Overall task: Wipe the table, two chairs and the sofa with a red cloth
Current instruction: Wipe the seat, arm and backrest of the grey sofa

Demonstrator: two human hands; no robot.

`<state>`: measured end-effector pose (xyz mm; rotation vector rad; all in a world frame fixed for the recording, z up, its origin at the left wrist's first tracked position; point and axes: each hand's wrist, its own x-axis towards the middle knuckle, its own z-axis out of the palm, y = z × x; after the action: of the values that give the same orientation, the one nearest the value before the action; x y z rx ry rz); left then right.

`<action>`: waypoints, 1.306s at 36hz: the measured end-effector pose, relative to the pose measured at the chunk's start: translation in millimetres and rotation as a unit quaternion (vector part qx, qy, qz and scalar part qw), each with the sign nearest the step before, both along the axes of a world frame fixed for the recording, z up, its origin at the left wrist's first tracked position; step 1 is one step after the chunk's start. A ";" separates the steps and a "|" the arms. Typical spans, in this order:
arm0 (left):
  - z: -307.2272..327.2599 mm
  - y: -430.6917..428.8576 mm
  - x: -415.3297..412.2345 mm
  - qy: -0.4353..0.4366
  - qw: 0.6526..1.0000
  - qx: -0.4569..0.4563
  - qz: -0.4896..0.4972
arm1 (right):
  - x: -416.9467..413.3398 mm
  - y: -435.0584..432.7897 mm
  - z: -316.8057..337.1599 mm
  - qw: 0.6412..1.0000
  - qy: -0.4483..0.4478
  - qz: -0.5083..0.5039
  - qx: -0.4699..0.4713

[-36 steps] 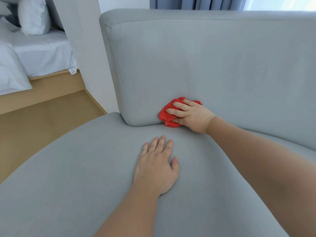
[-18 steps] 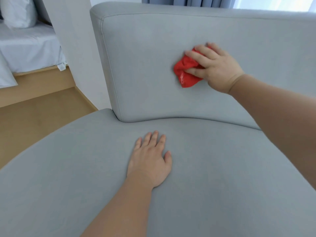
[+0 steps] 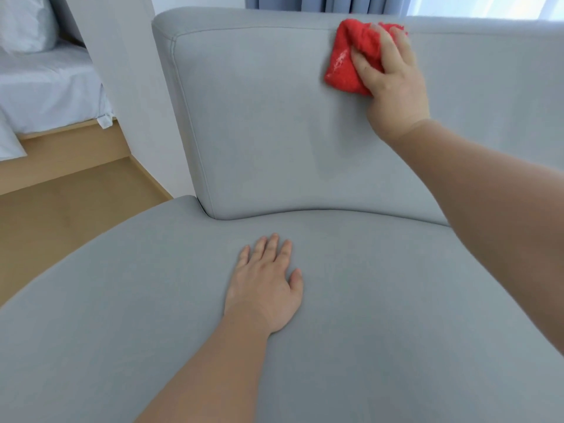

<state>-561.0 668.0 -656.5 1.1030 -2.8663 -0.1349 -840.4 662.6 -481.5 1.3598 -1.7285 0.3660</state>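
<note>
Our right hand [image 3: 393, 83] grips the bunched red terry cloth [image 3: 345, 65], fingers curled over it and pressing it flat against the back of the soft grey fabric sofa [image 3: 259, 117], just under its top edge, so the wipe bites. Well below, our left hand [image 3: 265, 288] lies flat, fingers straight, on the seat cushion [image 3: 396, 300], likely bracing our lean.

The red cloth [image 3: 343, 67] is bunched into a crumpled wad, gripped by the right hand [image 3: 393, 87] and pressed against the backrest of the sofa [image 3: 274, 132] just under its top edge, at about one o'clock. The sofa is pale grey fabric, with an upright, seamed backrest and a wide, smooth seat filling six o'clock.
</note>
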 end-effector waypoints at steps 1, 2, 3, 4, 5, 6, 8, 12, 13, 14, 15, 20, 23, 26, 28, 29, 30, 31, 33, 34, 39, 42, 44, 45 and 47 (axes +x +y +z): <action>0.5 0.3 0.0 0.000 1.000 0.002 -0.002 | -0.7 1.4 -8.7 1.000 0.004 0.008 0.002; 0.4 0.5 0.3 0.000 1.000 0.003 -0.003 | -1.0 3.5 -17.3 1.000 0.007 0.015 0.010; 0.2 0.5 0.5 0.002 1.000 0.003 -0.003 | -1.4 6.4 -25.1 0.999 0.013 0.022 0.023; -0.2 0.4 0.5 0.003 1.000 0.002 -0.003 | -2.0 9.8 -32.5 0.999 0.023 0.028 0.037; -0.4 0.4 0.4 0.005 1.000 0.001 -0.002 | -2.8 13.1 -40.3 0.997 0.034 0.034 0.054; -0.8 0.3 0.3 0.007 1.000 -0.001 -0.001 | -3.3 16.4 -48.8 0.996 0.043 0.039 0.074; -1.7 -0.1 0.4 0.008 1.000 -0.003 0.000 | -4.2 23.2 -70.1 0.990 0.051 0.050 0.124; -2.5 -1.4 -0.6 0.009 1.000 -0.004 -0.001 | -6.7 33.3 -113.5 0.968 0.064 0.054 0.238; -2.8 -1.7 -0.7 0.010 1.000 -0.004 0.000 | -6.9 35.5 -122.5 0.957 0.075 0.059 0.273; -3.2 -1.9 -0.7 0.011 1.000 -0.005 0.000 | -6.9 37.9 -130.2 0.944 0.092 0.067 0.308; -3.5 -2.1 -0.6 0.011 1.000 -0.006 -0.001 | -7.5 40.3 -137.0 0.931 0.111 0.075 0.339; -5.1 -3.0 -0.6 0.019 1.000 -0.002 -0.002 | -8.6 45.7 -141.0 0.893 0.147 0.064 0.420; -5.6 -2.6 -0.3 0.020 1.000 -0.007 -0.004 | -9.6 48.8 -139.5 0.889 0.171 0.054 0.420; -6.2 -2.3 -0.6 0.023 1.000 -0.008 -0.005 | -8.3 51.6 -136.4 0.893 0.192 0.032 0.407; -7.6 -3.1 -0.8 0.025 1.000 -0.012 -0.008 | -5.6 51.5 -130.1 0.893 0.209 0.043 0.397; -8.1 -2.9 -1.2 0.026 1.000 -0.014 -0.007 | -7.1 52.3 -125.8 0.894 0.214 0.046 0.392; -8.2 -2.7 -1.5 0.027 0.999 -0.016 -0.007 | -8.3 54.0 -119.2 0.895 0.211 0.043 0.391; -8.0 -2.5 -1.6 0.028 0.999 -0.015 -0.008 | -9.6 55.6 -112.6 0.896 0.205 0.039 0.392; -8.1 -1.9 -0.9 0.030 0.999 -0.015 -0.009 | -12.7 61.3 -97.4 0.900 0.198 0.029 0.386; -8.5 -1.9 -0.6 0.034 0.999 -0.016 -0.011 | -15.4 63.7 -89.7 0.904 0.196 0.023 0.378; -9.8 -1.7 -0.9 0.046 0.999 -0.014 -0.010 | -35.7 69.3 -55.4 0.914 0.210 0.004 0.346; -9.6 -1.9 -1.4 0.038 0.999 -0.018 -0.011 | -40.4 73.3 -28.6 0.921 0.220 -0.012 0.320; -9.5 -1.9 -1.6 0.032 0.999 -0.022 -0.008 | -43.5 77.8 -6.8 0.933 0.207 -0.029 0.292; -9.0 -1.6 -1.6 0.029 0.999 -0.023 -0.006 | -43.9 79.9 4.2 0.938 0.195 -0.042 0.284; -7.6 -0.8 -1.8 0.021 1.000 -0.023 0.000 | -44.7 82.8 20.4 0.945 0.177 -0.056 0.269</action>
<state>-562.8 667.1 -664.1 1.0793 -2.8183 -0.0900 -885.1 745.4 -461.1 1.5766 -1.6449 -0.4295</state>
